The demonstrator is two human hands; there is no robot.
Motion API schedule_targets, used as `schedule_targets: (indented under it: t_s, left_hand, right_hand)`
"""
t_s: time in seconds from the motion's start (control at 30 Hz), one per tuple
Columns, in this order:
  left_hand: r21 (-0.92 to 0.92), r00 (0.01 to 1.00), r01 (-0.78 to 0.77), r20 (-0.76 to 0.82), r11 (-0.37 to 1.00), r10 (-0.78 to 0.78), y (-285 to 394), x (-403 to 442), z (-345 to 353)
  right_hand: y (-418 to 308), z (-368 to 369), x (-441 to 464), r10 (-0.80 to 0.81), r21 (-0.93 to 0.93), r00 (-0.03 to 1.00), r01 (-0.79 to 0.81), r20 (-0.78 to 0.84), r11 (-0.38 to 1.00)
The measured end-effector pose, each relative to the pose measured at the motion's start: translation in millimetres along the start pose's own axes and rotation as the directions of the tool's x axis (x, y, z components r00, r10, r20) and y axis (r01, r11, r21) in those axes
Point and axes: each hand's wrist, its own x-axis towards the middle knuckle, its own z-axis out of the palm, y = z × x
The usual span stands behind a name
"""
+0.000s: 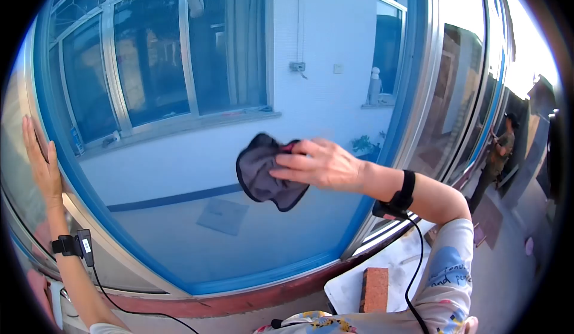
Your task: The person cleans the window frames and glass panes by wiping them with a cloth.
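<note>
A dark grey cleaning cloth [263, 175] with black edging is bunched under the fingers of my right hand [329, 165], in front of a large window pane [323, 226]. Whether the cloth presses on the glass is hard to tell. Over at the far left, my left hand [43, 169] rests against the metal window frame [78, 211], fingers stretched upward and thumb apart, holding nothing. Both wrists wear black straps with small boxes and cables.
Below the window, a red brick [374, 289] sits on a white board [347, 286]. Another person [499, 154] stands farther off at the right, beside more windows. Through the glass show a white wall [326, 29], inner windows and a pale square [222, 216].
</note>
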Motion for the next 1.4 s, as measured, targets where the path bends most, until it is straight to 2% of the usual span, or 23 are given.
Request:
schedule_targets:
  t_s: [0.03, 0.1, 0.2, 0.27, 0.33, 0.37, 0.4, 0.47, 0.53, 0.6, 0.63, 0.67, 0.7, 0.83, 0.93, 1.0, 1.07, 1.17, 1.2, 1.23, 1.3, 1.37, 1.4]
  left_hand:
    - [0.001, 1.000, 0.000, 0.000, 1.000, 0.000, 0, 0, 0]
    - [-0.032, 1.000, -0.001, -0.002, 0.999, 0.001, 0, -1, 2]
    - [-0.029, 0.999, -0.028, -0.026, 0.999, 0.028, -10, -3, 7]
    - [-0.049, 0.999, -0.018, -0.036, 0.999, 0.016, -24, -10, 13]
    - [0.070, 1.000, 0.017, 0.013, 0.997, -0.017, -35, -20, 14]
    - [0.048, 0.999, 0.038, 0.009, 0.998, -0.038, -29, -17, 12]
    - [0.044, 0.999, 0.037, 0.008, 0.998, -0.038, -30, -18, 11]
    - [0.058, 0.999, 0.047, 0.018, 0.997, -0.048, -34, -20, 10]
    - [0.058, 0.998, 0.025, 0.056, 0.998, -0.028, -40, -24, 8]
    - [0.077, 0.998, 0.029, 0.048, 0.997, -0.033, -45, -29, 13]
    - [0.093, 0.999, 0.039, 0.033, 0.995, -0.042, -46, -29, 14]
    - [0.110, 0.999, 0.040, 0.030, 0.993, -0.043, -47, -28, 15]
    - [0.118, 0.999, 0.034, 0.032, 0.992, -0.038, -39, -23, 11]
    - [0.080, 0.999, 0.037, 0.022, 0.996, -0.039, -47, -30, 19]
    - [0.088, 0.987, 0.162, -0.027, 0.983, -0.160, -91, -57, 36]
    - [0.089, 0.975, 0.223, -0.022, 0.971, -0.222, -118, -72, 44]
    - [0.132, 0.990, 0.140, 0.005, 0.981, -0.142, -124, -66, 38]
    - [0.018, 0.985, 0.159, 0.059, 0.987, -0.160, -109, -57, 30]
    - [0.021, 0.988, 0.142, 0.065, 0.990, -0.143, -99, -52, 27]
    - [0.035, 0.990, 0.116, 0.070, 0.993, -0.119, -85, -47, 22]
    - [0.064, 0.993, 0.069, 0.094, 0.996, -0.075, -57, -33, 10]
    - [0.085, 0.991, 0.031, 0.128, 0.996, -0.042, -25, -16, -2]
    - [0.091, 0.988, 0.020, 0.153, 0.996, -0.034, -17, -9, -5]
  right_hand:
    - [-29, 19, -16, -0.005, 0.116, 0.996, -0.006, 0.094, 0.993]
    - [-56, 42, -37, -0.192, 0.218, 0.924, 0.123, 0.332, 0.968]
    - [-35, 20, -44, -0.231, 0.252, 0.910, 0.148, 0.344, 0.956]
    - [20, -43, -16, 0.005, 0.124, 0.996, -0.015, 0.084, 0.992]
    - [94, -111, -2, 0.168, -0.200, 0.982, -0.182, -0.087, 0.963]
    - [127, -146, 0, 0.251, -0.322, 0.951, -0.298, -0.180, 0.899]
    - [163, -178, 2, 0.230, -0.447, 0.919, -0.361, -0.321, 0.818]
    - [204, -235, 15, 0.225, -0.418, 0.805, -0.497, -0.549, 0.760]
    - [237, -257, 12, 0.436, 0.019, 0.590, -0.580, -0.679, 0.814]
    - [267, -253, -10, 0.271, -0.349, 0.594, -0.719, -0.757, 0.602]
    - [261, -242, -17, 0.359, -0.291, 0.551, -0.769, -0.753, 0.569]
    - [266, -223, -44, 0.366, -0.440, 0.573, -0.810, -0.733, 0.388]
    - [229, -201, -44, 0.407, -0.426, 0.543, -0.836, -0.734, 0.347]
    - [83, -105, -71, 0.609, -0.313, 0.521, -0.851, -0.598, 0.421]
    - [-12, -24, -118, 0.757, -0.152, 0.503, -0.860, -0.417, 0.487]
    - [-77, 42, -153, 0.875, 0.002, 0.396, -0.911, -0.277, 0.413]
    - [-137, 96, -184, 0.932, 0.088, 0.354, -0.929, -0.076, 0.360]
    - [-185, 119, -207, 0.830, 0.171, 0.423, -0.906, 0.364, 0.387]
    - [-179, 115, -212, 0.731, 0.243, 0.549, -0.836, 0.406, 0.492]
    - [-165, 106, -213, 0.635, 0.273, 0.621, -0.779, 0.458, 0.565]
    - [-110, 54, -187, 0.640, 0.258, 0.706, -0.707, 0.302, 0.658]
    - [-39, -8, -162, 0.704, 0.089, 0.701, -0.713, 0.113, 0.695]
    - [-4, -38, -149, 0.694, -0.035, 0.718, -0.696, -0.048, 0.717]
